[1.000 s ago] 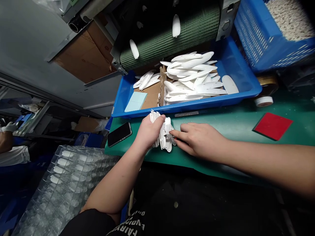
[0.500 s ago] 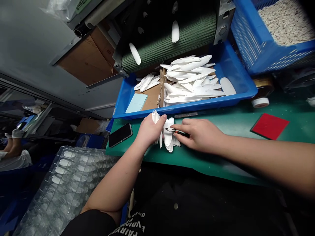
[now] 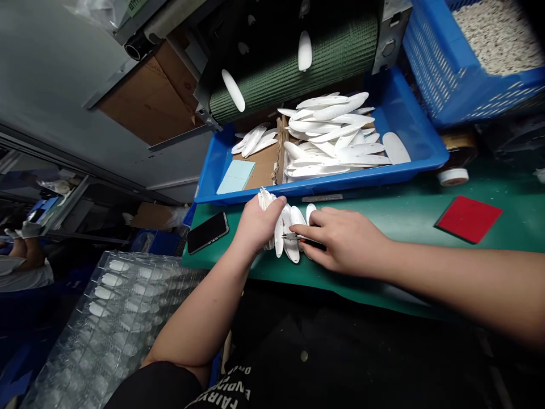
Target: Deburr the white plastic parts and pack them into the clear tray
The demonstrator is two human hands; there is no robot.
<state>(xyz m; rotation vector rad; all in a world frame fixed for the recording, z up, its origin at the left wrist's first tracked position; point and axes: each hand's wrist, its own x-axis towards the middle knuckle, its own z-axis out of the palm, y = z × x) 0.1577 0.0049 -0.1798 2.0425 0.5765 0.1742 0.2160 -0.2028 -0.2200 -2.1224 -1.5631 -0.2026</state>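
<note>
Pinching a small craft knife (image 3: 313, 243) between R fingertips (image 3: 304, 229), R hand (image 3: 347, 243) works at white plastic ovals (image 3: 291, 250) bunched in L hand (image 3: 255, 224), L fingers (image 3: 272, 201) curled tight round them, over green bench (image 3: 409, 227) at 12 o'clock. Risk: bunch shifts, blade slips, nicks L fingers.

The picture I got was moderately bright and evenly lit, with the light seeming to fall from above onto the bench (image 3: 395, 213). Soft shadows lay under the left hand (image 3: 258, 224) and right hand (image 3: 344, 241). The white pieces (image 3: 332, 130) came through nearly washed out, and the plastic sheet (image 3: 114, 318) threw pale glints. Focus held well, but the wide lens bent the wall panel (image 3: 55, 85) and stretched the basket (image 3: 438, 74) at the edges, while the lower corners sank into dimness.
</note>
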